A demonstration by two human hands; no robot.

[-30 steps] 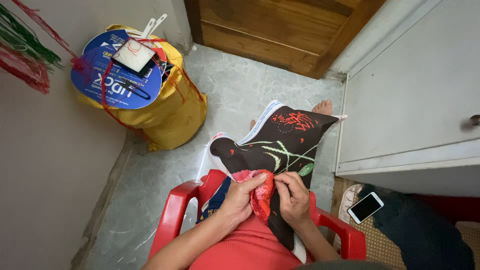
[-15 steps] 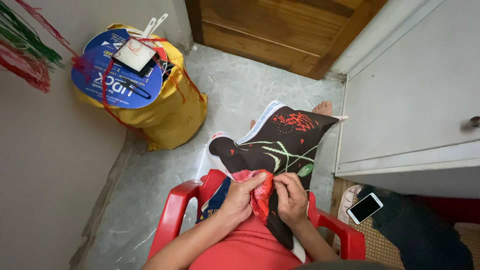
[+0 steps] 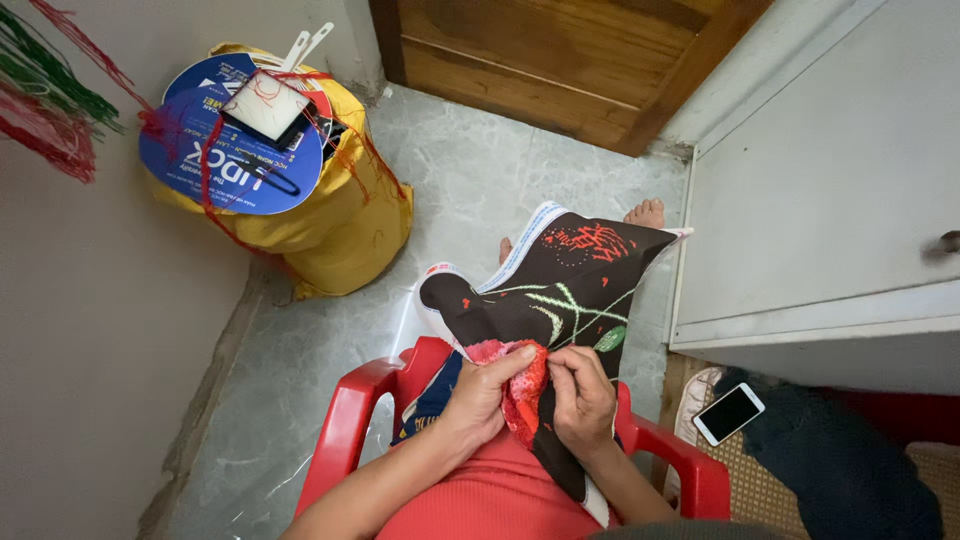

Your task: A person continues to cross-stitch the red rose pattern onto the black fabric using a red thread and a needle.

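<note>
Your left hand [image 3: 487, 392] and right hand [image 3: 583, 398] both pinch the cloth [image 3: 560, 290], which looks soft and floppy, so grip near the stitching.

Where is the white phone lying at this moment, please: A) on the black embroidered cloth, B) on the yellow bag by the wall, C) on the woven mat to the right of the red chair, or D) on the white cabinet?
C: the white phone lies on the woven mat right of the red chair, apart from both hands.
</note>
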